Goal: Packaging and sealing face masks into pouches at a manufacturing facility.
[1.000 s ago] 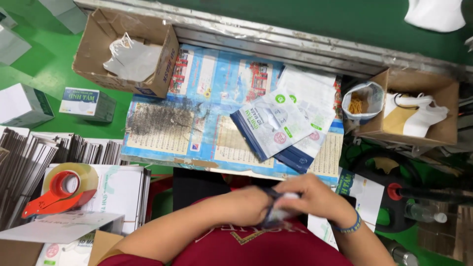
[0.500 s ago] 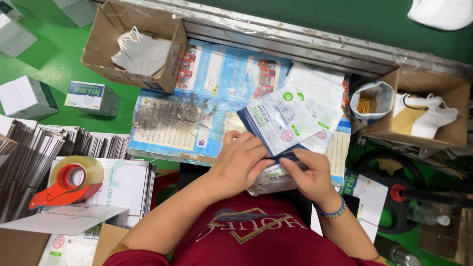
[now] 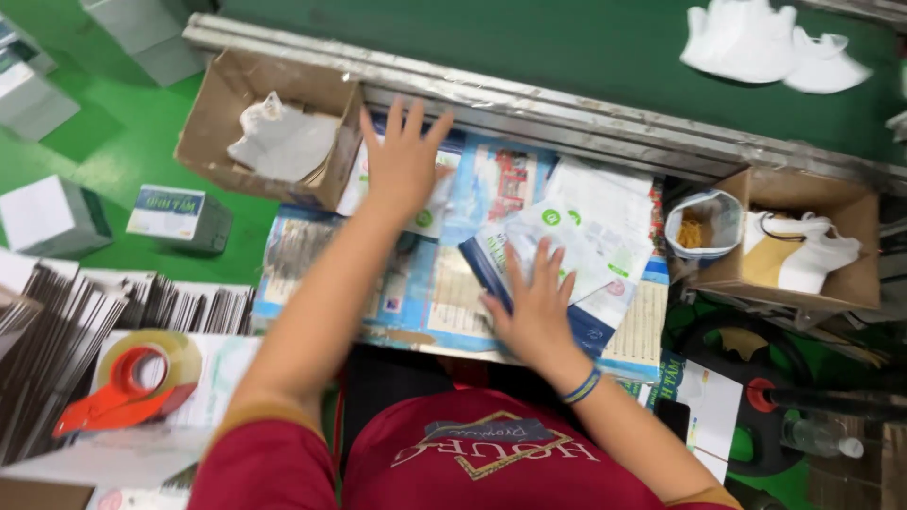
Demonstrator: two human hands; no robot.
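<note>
My left hand (image 3: 404,161) is stretched forward with fingers spread, hovering over a flat packet (image 3: 430,203) on the paper-covered work surface (image 3: 444,293), just right of a cardboard box (image 3: 213,123) holding white masks (image 3: 279,142). It holds nothing. My right hand (image 3: 534,302) lies flat, fingers apart, pressing on a stack of white and blue printed pouches (image 3: 586,246) near the front of the surface. A blue band is on that wrist.
A green conveyor (image 3: 529,47) runs along the back with white masks (image 3: 770,42) on it. A second cardboard box (image 3: 846,212) with masks and a small bag (image 3: 704,222) stands right. An orange tape dispenser (image 3: 128,382), flat cartons (image 3: 57,321) and small boxes (image 3: 179,215) lie left.
Both hands were together at my chest working a pouch, then moved to the stack. Now the left hand has reached forward toward the box and the right hand lies flat on the stack.
</note>
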